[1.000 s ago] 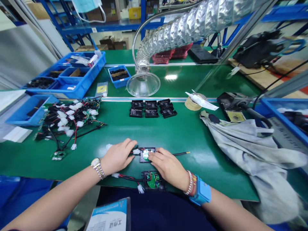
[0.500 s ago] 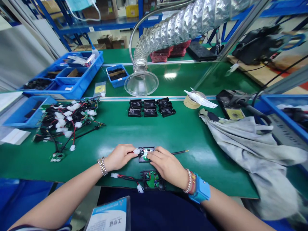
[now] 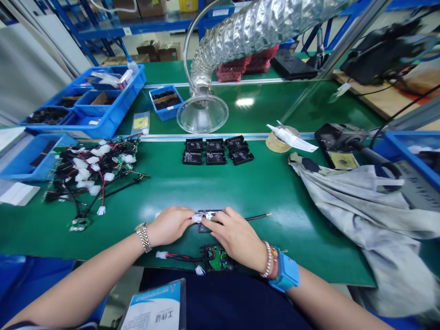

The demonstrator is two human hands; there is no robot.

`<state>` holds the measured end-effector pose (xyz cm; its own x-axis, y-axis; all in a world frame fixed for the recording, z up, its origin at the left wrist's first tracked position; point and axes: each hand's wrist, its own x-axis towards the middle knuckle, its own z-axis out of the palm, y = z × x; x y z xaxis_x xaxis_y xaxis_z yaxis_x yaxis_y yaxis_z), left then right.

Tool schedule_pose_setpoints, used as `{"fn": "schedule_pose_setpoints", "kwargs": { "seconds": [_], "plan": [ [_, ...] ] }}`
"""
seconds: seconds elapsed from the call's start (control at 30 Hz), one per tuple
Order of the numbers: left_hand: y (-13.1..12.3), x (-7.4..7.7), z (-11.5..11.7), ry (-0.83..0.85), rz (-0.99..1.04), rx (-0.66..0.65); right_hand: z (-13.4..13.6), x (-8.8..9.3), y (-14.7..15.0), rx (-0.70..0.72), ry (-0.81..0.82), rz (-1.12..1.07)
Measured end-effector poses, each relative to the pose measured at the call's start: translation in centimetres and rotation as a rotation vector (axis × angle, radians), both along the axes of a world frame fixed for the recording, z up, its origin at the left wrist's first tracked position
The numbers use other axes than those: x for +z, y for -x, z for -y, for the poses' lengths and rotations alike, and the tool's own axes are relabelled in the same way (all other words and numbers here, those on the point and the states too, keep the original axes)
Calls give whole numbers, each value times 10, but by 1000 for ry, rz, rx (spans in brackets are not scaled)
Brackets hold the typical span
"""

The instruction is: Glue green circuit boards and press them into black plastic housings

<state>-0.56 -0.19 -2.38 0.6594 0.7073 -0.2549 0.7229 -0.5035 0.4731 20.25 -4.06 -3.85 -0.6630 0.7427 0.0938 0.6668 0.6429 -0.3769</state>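
Both hands have slid closer together over the small black case since a moment ago. Far left, a blue tray (image 3: 30, 158) sits beside a big pile of black and red wires with white plugs (image 3: 92, 176) on the green bench mat (image 3: 275, 192). Next comes the left hand (image 3: 168, 226), with a silver watch (image 3: 143, 237) on its wrist. Its fingers lie close together, with their tips at a white plug (image 3: 196, 219). The black case (image 3: 204, 228) lies flat on the mat between the hands, and a green circuit board shows inside it. The right hand (image 3: 233, 233) wears beads and a blue strap (image 3: 287, 270). Its fingers curl over the case, right by the plug, but it is hard to tell if they grip anything. A thin black wire (image 3: 257, 216) runs right from the case. Another open case (image 3: 215, 257) lies just below the hands, near the bench edge. Far right lies a gray cloth (image 3: 364, 215).
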Motion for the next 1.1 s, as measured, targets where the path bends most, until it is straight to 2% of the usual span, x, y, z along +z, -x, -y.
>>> {"fn": "schedule_pose_setpoints", "kwargs": {
  "seconds": [0.17,0.23,0.3,0.4,0.5,0.57,0.63,0.83,1.1],
  "plan": [
    [-6,-6,11,-146,-179,-23,0,2,6,-23,-19,59],
    [-2,-6,15,-215,-169,-5,0,2,7,-38,-29,66],
    [6,-5,19,-208,-23,-20,1,1,7,-47,-31,46],
    [19,-1,20,-45,305,-86,2,-1,6,-52,-31,3],
    [21,-1,21,83,407,24,2,-3,5,-80,-24,-27],
    [16,-5,22,55,341,154,2,-4,5,-97,-11,-46],
    [11,-12,23,-37,268,217,2,-4,5,-97,6,-63],
    [10,-31,21,-249,217,63,0,-4,4,-78,37,-87],
    [8,-35,18,-383,215,-5,-1,-3,4,-54,52,-85]
  ]
}}
